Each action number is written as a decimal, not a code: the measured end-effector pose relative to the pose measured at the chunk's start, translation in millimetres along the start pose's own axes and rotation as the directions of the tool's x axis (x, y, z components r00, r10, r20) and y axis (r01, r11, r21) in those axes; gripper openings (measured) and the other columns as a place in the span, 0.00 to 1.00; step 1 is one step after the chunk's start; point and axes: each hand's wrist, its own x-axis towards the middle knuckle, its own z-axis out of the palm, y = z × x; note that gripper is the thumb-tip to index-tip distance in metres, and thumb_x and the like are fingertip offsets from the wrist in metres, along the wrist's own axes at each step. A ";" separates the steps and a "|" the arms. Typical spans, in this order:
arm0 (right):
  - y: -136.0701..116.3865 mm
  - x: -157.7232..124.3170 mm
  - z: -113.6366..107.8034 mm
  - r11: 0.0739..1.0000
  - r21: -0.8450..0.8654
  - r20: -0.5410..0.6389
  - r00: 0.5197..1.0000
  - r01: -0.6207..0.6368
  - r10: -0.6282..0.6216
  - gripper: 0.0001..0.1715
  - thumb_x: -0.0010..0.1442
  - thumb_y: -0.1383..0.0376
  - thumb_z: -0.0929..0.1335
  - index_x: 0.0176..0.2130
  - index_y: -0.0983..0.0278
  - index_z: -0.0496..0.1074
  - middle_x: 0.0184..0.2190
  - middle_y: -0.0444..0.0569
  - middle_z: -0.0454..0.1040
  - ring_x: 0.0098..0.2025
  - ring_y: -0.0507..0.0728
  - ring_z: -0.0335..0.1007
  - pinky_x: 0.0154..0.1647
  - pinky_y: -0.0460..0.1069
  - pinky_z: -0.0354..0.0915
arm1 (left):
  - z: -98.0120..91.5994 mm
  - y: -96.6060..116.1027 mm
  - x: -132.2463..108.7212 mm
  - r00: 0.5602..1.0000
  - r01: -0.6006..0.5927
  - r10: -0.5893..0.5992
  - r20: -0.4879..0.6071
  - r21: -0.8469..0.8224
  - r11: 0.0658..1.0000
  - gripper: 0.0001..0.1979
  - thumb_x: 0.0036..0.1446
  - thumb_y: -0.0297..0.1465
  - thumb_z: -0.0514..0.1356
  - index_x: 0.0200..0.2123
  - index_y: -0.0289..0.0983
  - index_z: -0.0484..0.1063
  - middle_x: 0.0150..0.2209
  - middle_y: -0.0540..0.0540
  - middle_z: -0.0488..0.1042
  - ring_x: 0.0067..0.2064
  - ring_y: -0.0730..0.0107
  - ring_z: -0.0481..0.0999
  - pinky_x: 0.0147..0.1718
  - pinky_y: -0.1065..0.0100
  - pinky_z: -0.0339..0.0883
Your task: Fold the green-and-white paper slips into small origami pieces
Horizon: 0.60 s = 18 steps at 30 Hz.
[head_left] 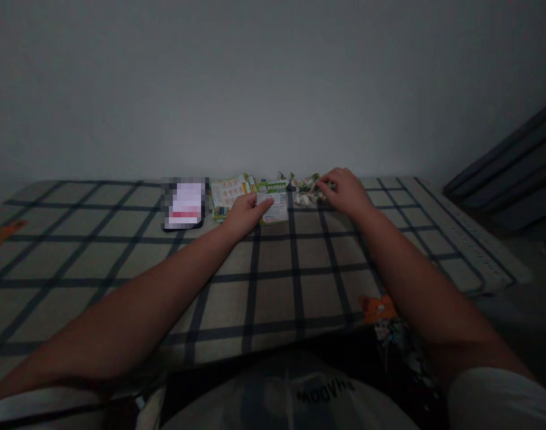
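Near the middle of the checked cloth, my left hand (246,213) grips a green and white printed card (275,208), thumb lying across its face. Just left of that hand lies a stack of similar green and white printed cards (228,194). To the right, my right hand (343,188) has its fingers closed at the edge of a pile of small crumpled-looking pieces (305,190), pale with green and dark patches. Whether a piece is pinched between those fingertips is too small and dim to tell.
A phone with a lit, blurred screen (185,203) lies left of the stack. The checked cloth (273,298) ends against a plain wall (273,89). A dark ribbed object (509,161) stands at the right. Something dark and patterned (398,340) hangs by the front edge.
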 end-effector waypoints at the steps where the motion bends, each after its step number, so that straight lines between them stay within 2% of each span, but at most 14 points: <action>1: 8.3 -0.2 -2.6 1.000 0.012 0.021 1.000 0.010 -0.010 0.18 0.69 0.58 0.64 0.46 0.64 0.79 0.46 0.55 0.79 0.50 0.62 0.69 0.52 0.55 0.59 | -0.1 0.6 -0.3 1.000 -0.004 0.004 -0.010 0.023 1.000 0.25 0.54 0.55 0.64 0.34 0.35 0.78 0.34 0.43 0.81 0.36 0.60 0.79 0.36 0.63 0.70; 4: 22.5 -5.0 -4.3 0.994 0.002 0.133 0.986 0.105 -0.104 0.18 0.65 0.53 0.69 0.48 0.60 0.80 0.53 0.53 0.78 0.56 0.64 0.67 0.56 0.57 0.58 | -0.5 0.2 -0.3 0.999 -0.009 0.011 -0.037 0.064 0.998 0.25 0.54 0.55 0.63 0.31 0.36 0.76 0.32 0.44 0.80 0.34 0.60 0.77 0.33 0.64 0.68; 7: 20.3 -11.4 2.8 0.987 -0.032 0.178 0.973 0.158 -0.150 0.22 0.63 0.54 0.71 0.55 0.56 0.77 0.60 0.52 0.73 0.62 0.66 0.63 0.59 0.61 0.54 | -0.8 -2.2 0.6 1.000 -0.016 0.017 -0.021 0.048 0.999 0.25 0.55 0.55 0.63 0.32 0.36 0.77 0.33 0.44 0.80 0.35 0.60 0.77 0.34 0.64 0.68; 12: 11.0 -11.4 12.5 0.982 -0.057 0.195 0.966 0.182 -0.168 0.13 0.67 0.60 0.67 0.48 0.58 0.79 0.55 0.53 0.78 0.59 0.65 0.66 0.58 0.61 0.54 | -0.7 -2.6 0.3 1.000 0.003 -0.003 -0.023 0.004 1.000 0.25 0.54 0.54 0.64 0.33 0.35 0.78 0.33 0.43 0.81 0.36 0.59 0.78 0.35 0.63 0.70; 18: 13.5 -11.0 8.5 0.984 -0.025 0.196 0.966 0.178 -0.170 0.12 0.68 0.59 0.67 0.46 0.58 0.80 0.50 0.50 0.80 0.57 0.64 0.67 0.57 0.60 0.53 | 0.9 0.5 -1.7 0.999 -0.011 0.009 -0.051 -0.055 0.998 0.22 0.53 0.51 0.67 0.33 0.37 0.79 0.33 0.43 0.81 0.37 0.58 0.78 0.37 0.62 0.71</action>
